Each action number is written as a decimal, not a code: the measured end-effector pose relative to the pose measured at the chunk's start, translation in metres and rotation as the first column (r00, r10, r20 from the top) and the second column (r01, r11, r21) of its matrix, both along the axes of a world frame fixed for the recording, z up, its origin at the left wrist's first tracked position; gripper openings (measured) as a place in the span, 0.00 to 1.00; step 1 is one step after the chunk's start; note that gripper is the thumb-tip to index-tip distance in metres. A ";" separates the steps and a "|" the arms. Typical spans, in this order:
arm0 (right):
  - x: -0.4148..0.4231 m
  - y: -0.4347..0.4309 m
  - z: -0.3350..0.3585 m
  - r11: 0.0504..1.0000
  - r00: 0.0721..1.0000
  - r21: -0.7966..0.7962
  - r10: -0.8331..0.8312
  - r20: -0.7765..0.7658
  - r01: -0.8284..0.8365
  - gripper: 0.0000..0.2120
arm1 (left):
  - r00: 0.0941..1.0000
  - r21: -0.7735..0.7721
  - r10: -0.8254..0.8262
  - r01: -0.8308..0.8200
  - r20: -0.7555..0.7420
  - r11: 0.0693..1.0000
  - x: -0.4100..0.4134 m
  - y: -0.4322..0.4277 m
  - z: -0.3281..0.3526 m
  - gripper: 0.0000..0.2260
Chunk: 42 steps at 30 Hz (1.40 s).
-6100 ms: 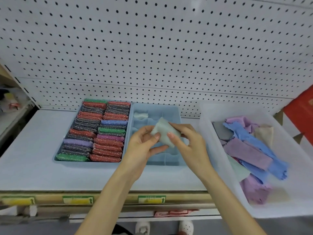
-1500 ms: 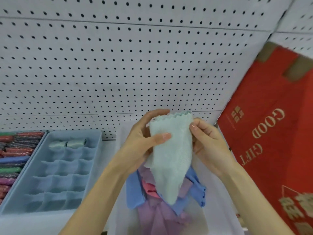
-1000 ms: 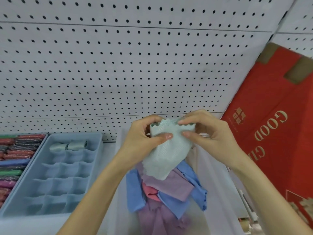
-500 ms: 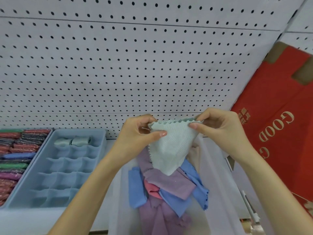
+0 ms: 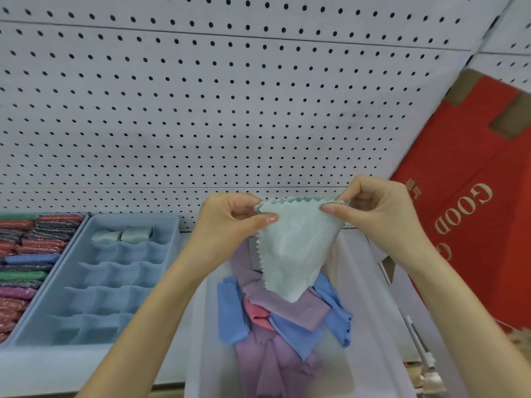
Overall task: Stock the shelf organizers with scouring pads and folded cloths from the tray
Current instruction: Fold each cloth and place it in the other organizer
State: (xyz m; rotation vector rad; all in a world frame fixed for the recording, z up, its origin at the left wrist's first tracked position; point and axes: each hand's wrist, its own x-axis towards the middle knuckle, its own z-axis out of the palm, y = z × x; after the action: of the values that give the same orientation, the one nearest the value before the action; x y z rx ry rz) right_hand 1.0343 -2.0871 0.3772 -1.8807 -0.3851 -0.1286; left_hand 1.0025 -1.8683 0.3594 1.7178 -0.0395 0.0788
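I pinch the top edge of a soft pale green cloth (image 5: 290, 254) with both hands. My left hand (image 5: 230, 225) holds one corner between thumb and finger, and my right hand (image 5: 379, 214) holds the other corner the same way. The cloth hangs down in a pointy shape. It has a zigzag edge and tiny bumpy lines on it. It hangs in the air just over the see-through plastic tray (image 5: 367, 297). In the tray lie more cloths in a messy pile: purple ones (image 5: 287, 305), blue ones (image 5: 231, 311) and a pink one (image 5: 257, 313). My cloth and arms hide part of the pile. To the left is a blue plastic organizer (image 5: 109, 297) with many little square holes. Two rolled green cloths (image 5: 123, 235) sit in its back row. Further left are sparkly scouring pads (image 5: 26, 245), packed tight in rows. Behind is a white board full of holes (image 5: 230, 110). A red box (image 5: 474, 225) with gold letters leans on the right.
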 end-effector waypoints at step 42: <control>-0.012 0.002 0.032 0.875 0.875 0.254 0.458 -0.158 -0.412 0.03 | 0.964 -0.537 -0.198 0.265 0.180 0.801 0.008 -0.020 0.020 0.04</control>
State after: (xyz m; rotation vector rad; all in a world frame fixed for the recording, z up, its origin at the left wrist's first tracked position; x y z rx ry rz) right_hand 1.0222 -2.0850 0.4095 -1.5335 -0.6143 0.3278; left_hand 1.0100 -1.8885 0.3793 1.1047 -0.2882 0.0037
